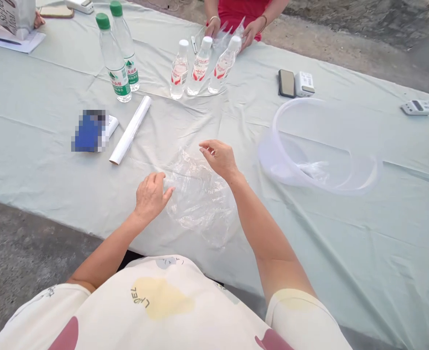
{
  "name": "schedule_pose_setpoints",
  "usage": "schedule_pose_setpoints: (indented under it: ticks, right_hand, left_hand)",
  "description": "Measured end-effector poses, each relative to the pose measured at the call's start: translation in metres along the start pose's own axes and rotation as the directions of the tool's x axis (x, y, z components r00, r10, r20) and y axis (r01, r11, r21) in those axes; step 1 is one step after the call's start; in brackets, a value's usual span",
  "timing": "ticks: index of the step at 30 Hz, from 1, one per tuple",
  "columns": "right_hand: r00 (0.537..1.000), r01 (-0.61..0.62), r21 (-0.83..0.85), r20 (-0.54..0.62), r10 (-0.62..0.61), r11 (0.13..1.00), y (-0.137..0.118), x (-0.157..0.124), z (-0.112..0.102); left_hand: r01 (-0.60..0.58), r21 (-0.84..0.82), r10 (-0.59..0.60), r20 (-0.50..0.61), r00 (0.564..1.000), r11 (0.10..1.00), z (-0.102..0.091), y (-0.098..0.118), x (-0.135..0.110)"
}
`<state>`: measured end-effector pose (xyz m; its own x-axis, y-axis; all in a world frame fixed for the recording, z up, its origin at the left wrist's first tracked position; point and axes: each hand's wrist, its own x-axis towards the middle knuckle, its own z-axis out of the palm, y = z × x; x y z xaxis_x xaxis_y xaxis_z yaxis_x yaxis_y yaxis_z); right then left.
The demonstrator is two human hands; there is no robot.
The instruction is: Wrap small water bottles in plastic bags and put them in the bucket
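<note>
A crumpled clear plastic film (200, 201) lies spread on the cloth in front of me, between my two arms. My left hand (151, 197) is at the film's left edge, thumb apart from the fingers, open and holding nothing that I can see. Over the film's upper right side hovers my right hand (220, 158), its fingers loosely bent with a small gap to the thumb. No film shows between those fingers. To the upper left rests a white roll (130, 131), apart from both hands.
On the right stands a translucent plastic tub (269, 155) with a clear plastic bundle (314, 170) inside. Green-capped bottles (114, 73) and white-capped bottles (199, 73) stand farther back. A phone (286, 83) lies beyond the tub. Across the table, another person's hands (251, 34) handle clear plastic.
</note>
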<state>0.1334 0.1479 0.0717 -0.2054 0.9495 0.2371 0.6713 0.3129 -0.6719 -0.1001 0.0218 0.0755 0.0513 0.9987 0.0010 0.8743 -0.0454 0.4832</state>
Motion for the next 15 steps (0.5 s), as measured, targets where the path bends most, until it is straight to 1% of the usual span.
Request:
schedule_pose_setpoints:
  ticks: [1, 2, 4, 6, 8, 9, 11, 12, 14, 15]
  right_hand:
    - [1.0, -0.016, 0.008, -0.002, 0.016, 1.0, 0.005, 0.005, -0.003]
    - [0.999, -0.04, 0.015, -0.007, 0.04, 0.999, 0.012, 0.014, -0.006]
    - [0.994, -0.104, 0.027, -0.03, 0.105, 0.994, 0.027, 0.041, -0.009]
    - [0.98, -0.187, 0.046, -0.065, 0.19, 0.981, 0.042, 0.079, -0.008]
    - [0.957, -0.263, 0.086, -0.102, 0.271, 0.961, 0.056, 0.126, -0.004]
    - [0.948, -0.284, 0.113, -0.117, 0.297, 0.952, 0.062, 0.152, 0.0]
    - [0.944, -0.276, 0.153, -0.142, 0.297, 0.949, 0.072, 0.205, 0.009]
    - [0.95, -0.249, 0.146, -0.157, 0.271, 0.957, 0.075, 0.23, 0.013]
    - [0.963, -0.174, 0.087, -0.194, 0.188, 0.981, 0.081, 0.275, 0.02]
    - [0.968, -0.129, 0.049, -0.21, 0.137, 0.99, 0.082, 0.293, 0.023]
  left_hand:
    - [0.044, -0.019, -0.044, -0.002, 0.999, 0.999, 0.002, -0.004, -0.001]
    - [0.077, -0.038, -0.076, 0.023, 0.997, 0.996, 0.004, -0.007, -0.004]
    - [0.112, -0.067, -0.104, 0.112, 0.988, 0.991, 0.006, -0.012, -0.011]
    - [0.097, -0.118, -0.072, 0.202, 0.977, 0.988, 0.008, -0.014, -0.018]
    - [0.091, -0.216, -0.038, 0.235, 0.971, 0.972, 0.009, -0.013, -0.025]
    - [0.105, -0.285, -0.036, 0.239, 0.97, 0.953, 0.01, -0.011, -0.027]
    - [0.173, -0.445, -0.056, 0.264, 0.963, 0.879, 0.011, -0.01, -0.031]
    - [0.219, -0.527, -0.066, 0.293, 0.954, 0.821, 0.012, -0.009, -0.032]
    - [0.312, -0.663, -0.073, 0.362, 0.929, 0.68, 0.015, -0.01, -0.033]
    - [0.354, -0.712, -0.072, 0.394, 0.916, 0.607, 0.017, -0.011, -0.033]
